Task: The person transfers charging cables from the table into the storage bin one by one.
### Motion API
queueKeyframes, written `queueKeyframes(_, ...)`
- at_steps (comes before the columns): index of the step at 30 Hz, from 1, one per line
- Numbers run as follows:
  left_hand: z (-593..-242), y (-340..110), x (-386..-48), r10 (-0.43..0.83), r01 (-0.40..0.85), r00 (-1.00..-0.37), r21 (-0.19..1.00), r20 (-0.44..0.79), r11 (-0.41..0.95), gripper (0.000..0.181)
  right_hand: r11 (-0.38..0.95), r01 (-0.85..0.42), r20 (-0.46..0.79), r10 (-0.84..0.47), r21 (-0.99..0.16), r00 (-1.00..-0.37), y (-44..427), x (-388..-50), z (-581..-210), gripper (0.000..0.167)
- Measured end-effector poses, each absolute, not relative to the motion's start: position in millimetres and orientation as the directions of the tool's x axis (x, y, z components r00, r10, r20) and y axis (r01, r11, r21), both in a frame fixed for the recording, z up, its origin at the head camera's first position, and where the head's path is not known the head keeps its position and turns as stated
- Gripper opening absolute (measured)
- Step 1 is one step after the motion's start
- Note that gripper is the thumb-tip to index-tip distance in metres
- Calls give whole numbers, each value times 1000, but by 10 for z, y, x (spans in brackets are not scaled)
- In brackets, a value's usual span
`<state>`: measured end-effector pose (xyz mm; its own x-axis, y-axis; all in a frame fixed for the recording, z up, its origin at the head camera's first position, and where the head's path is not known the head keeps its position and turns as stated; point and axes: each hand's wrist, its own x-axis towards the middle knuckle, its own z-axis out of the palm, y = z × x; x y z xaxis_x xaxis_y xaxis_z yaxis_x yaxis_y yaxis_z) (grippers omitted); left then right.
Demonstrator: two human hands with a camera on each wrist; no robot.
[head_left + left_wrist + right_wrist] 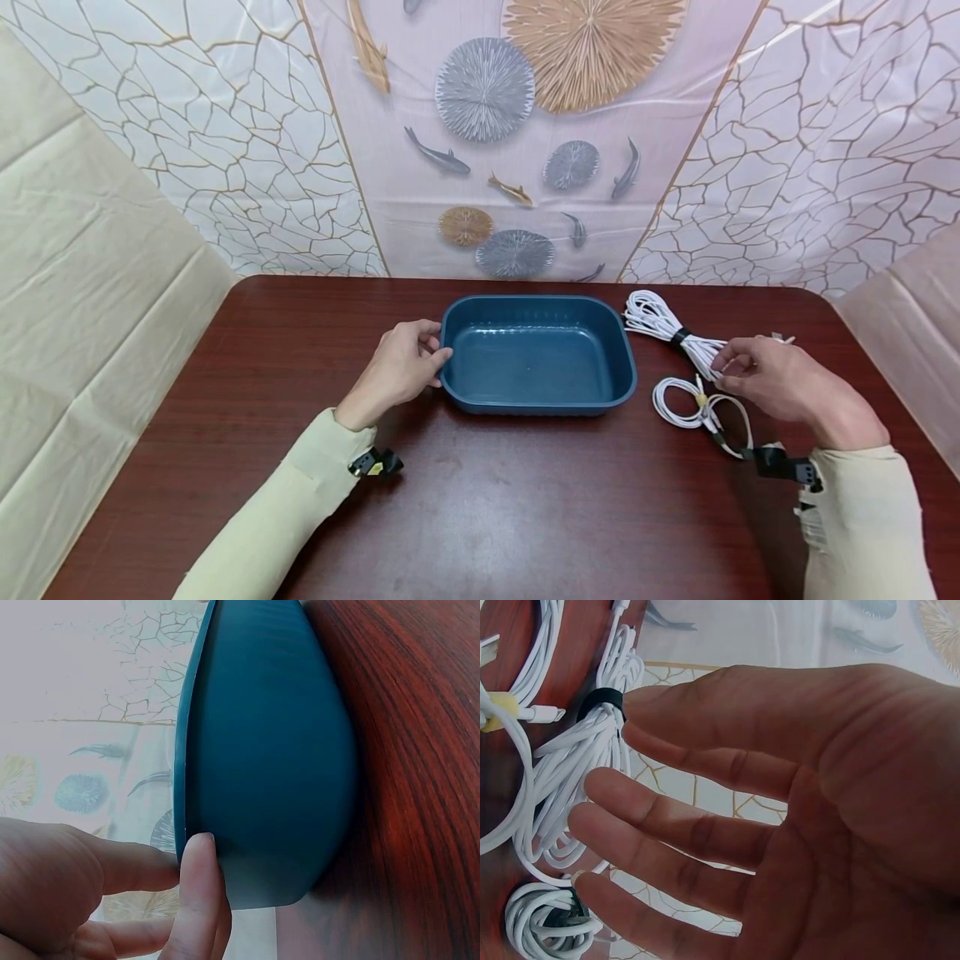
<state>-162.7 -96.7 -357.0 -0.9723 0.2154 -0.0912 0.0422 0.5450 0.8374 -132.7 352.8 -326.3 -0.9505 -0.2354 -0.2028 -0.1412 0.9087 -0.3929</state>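
A dark blue plastic basin (536, 410) with rounded corners sits on the table. At its left end my left hand (405, 362) pinches the rim, one digit lying against the outer wall (262, 735) in the left wrist view. My right hand (780, 379) hovers by a long bundle of white cable (652, 315) bound with a black strap (600, 701). Its fingers are loosely bent, with nothing gripped between them; whether the tips touch the cable I cannot tell. Nearer me lies a smaller coiled white cable (678, 417) with a yellow tie (499, 711).
Another coil of white cable (547, 922) shows low in the right wrist view, mostly hidden by the hand in the head view. The dark red wooden table (487, 517) ends at a patterned curtain (517, 183), with beige cloth (97, 275) at the sides.
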Motion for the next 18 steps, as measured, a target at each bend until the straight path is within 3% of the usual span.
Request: queueKeyframes(18, -3571, -965, -1624, 207, 35, -973, 828, -99, 560, 44, 902, -141, -226, -250, -408, -942, 3609, -1344, -3315, 13)
